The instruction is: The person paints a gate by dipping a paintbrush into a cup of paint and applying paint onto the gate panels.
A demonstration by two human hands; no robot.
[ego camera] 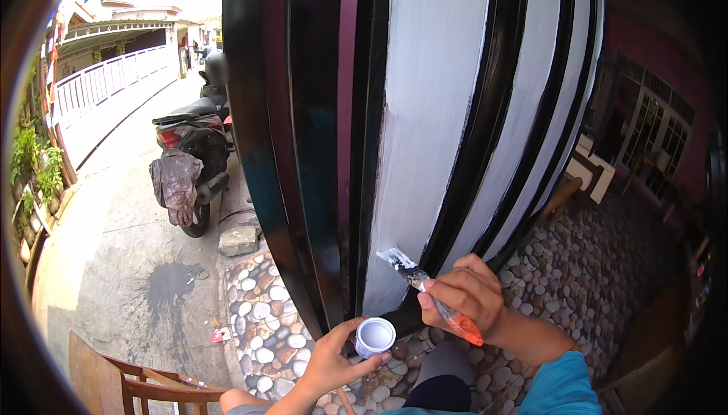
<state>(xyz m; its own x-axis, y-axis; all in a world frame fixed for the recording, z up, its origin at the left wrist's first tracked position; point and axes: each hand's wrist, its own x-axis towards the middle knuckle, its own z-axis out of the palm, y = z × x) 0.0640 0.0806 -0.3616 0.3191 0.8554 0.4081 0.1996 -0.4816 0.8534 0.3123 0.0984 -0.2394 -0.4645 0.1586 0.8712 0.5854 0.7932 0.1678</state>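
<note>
My right hand (469, 298) is closed around the handle of a paintbrush (421, 281); the handle has an orange end, and white and black paint coats the brush. Its bristle tip lies against the lower part of a wide white panel (424, 147), between black frame bars (475, 113) of a gate or door. My left hand (338, 358) grips a small white plastic cup (375, 336) with pale paint inside, low and to the left of the brush. Narrower white panels (526, 85) with black bars stand to the right.
Pebble-patterned tiles (264, 329) cover the ground below. A parked motorcycle (196, 136) with a cloth hung at its rear stands left, near a concrete block (239, 241). A brown wooden frame (153, 386) is at lower left. Dark splatter (170, 287) marks the pavement.
</note>
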